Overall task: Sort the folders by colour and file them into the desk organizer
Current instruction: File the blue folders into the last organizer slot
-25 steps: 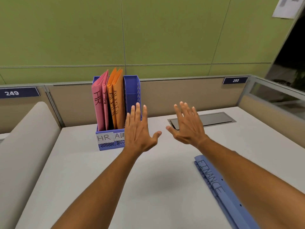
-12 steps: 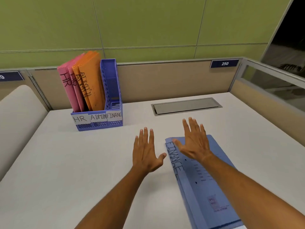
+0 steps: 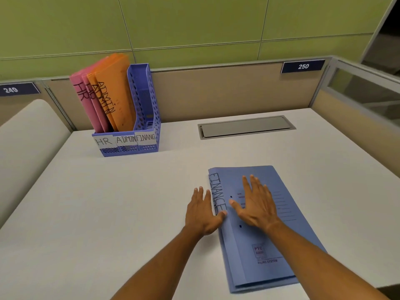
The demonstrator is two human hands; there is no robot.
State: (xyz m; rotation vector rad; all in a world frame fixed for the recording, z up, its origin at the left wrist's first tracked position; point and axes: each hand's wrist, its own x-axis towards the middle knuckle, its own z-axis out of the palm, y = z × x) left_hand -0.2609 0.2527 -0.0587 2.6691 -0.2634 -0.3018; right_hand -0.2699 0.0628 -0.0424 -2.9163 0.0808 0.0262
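The white desk (image 3: 108, 213) carries a recessed grey cable hatch (image 3: 245, 126). Beige partition panels (image 3: 216, 94) bear number plates 249 (image 3: 13, 89) and 250 (image 3: 303, 66). Green wall panels (image 3: 194, 24) stand behind.

Bright, even light; soft shadows, edges bowed

The desk organizer (image 3: 129, 139) stands at the back left of the worktop (image 3: 108, 213), against the partition (image 3: 216, 92). HR folders (image 3: 81, 98) fill its left compartment, ADMIN folders (image 3: 112, 98) the middle one. A cable hatch (image 3: 245, 126) lies to its right. Nearer, right of centre, the FINANCE folders (image 3: 281, 234) lie stacked flat, the right hand (image 3: 256, 204) on top, the left hand (image 3: 202, 213) at their left edge.
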